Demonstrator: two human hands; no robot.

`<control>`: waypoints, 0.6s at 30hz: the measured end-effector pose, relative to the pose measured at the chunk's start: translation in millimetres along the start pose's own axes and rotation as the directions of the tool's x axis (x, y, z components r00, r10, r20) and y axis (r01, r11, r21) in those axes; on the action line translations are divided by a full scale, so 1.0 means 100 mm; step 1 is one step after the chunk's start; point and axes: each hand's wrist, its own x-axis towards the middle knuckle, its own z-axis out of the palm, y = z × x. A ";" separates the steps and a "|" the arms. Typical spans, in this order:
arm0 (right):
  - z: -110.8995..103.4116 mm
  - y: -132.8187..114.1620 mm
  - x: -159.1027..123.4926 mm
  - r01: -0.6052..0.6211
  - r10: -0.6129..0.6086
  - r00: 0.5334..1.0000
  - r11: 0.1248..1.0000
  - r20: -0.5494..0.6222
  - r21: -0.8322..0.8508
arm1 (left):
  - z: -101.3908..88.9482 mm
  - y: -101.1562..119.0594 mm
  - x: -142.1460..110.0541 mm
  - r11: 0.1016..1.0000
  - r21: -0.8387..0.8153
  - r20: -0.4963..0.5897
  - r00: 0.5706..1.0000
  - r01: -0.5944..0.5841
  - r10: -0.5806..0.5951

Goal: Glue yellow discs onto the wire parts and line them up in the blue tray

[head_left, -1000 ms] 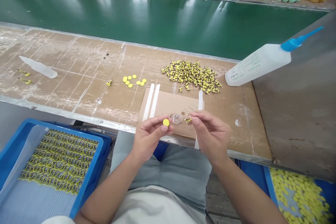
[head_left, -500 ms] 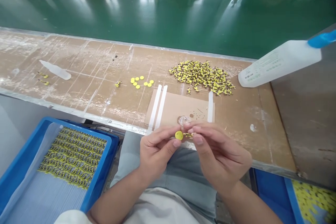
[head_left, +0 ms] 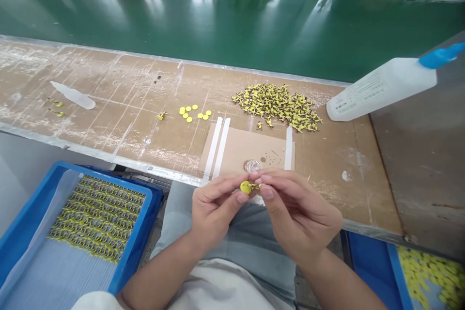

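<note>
Yellow, round and flat, one disc (head_left: 245,187) is pinched between thumb and forefinger of the left hand (head_left: 215,209), over the front edge of the brown cardboard-topped counter (head_left: 327,164). Fingertips of the right hand (head_left: 303,215) pinch a tiny yellow-and-dark figure (head_left: 255,187) at the disc. Similar pieces (head_left: 276,106) lie heaped toward the back edge.

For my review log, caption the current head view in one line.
Left hand holds a yellow disc, right hand a tiny yellow-and-dark piece close to it, near a clear round dish.
</note>
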 end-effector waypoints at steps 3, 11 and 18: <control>0.00 0.00 0.01 0.014 -0.014 1.000 1.000 0.007 -0.002 | 0.00 0.00 0.00 1.000 -0.001 -0.001 1.000 -0.006 0.006; 0.01 -0.03 0.02 -0.001 0.002 1.000 1.000 0.015 -0.025 | -0.01 -0.01 0.00 1.000 0.014 -0.024 1.000 0.004 -0.003; 0.01 -0.02 0.02 0.023 -0.022 0.999 0.999 0.030 -0.037 | -0.02 -0.03 0.01 0.999 0.007 0.001 0.999 -0.044 0.044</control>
